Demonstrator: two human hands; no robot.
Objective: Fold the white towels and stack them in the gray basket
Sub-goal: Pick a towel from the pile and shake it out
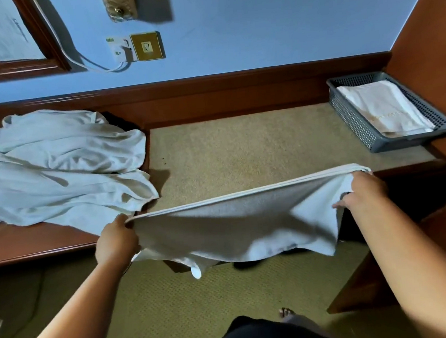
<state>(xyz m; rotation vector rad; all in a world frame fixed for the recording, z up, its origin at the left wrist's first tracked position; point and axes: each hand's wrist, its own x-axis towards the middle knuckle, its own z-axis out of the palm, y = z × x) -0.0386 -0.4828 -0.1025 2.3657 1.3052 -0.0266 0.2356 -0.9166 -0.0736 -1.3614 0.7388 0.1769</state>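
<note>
In the head view, the left hand point(116, 243) is pinching one top corner of a white towel point(235, 227), fingers curled round the doubled hem, while the right hand point(363, 190) is gripping the opposite corner, its thumb lying along the cloth. The towel is hanging stretched between them at the near edge of the counter point(242, 150), its soft terry sagging in loose folds below a straight, corded upper edge. The counter is showing a flat beige, carpet-like top framed in glossy reddish wood. At its far right corner, a gray basket point(353, 120), rectangular with perforated plastic walls, is holding folded towels point(382, 110) lying flat inside. On the left, a rumpled heap of towels point(52, 163) is spreading over the wooden surface, creased and bunched, well apart from the basket.
</note>
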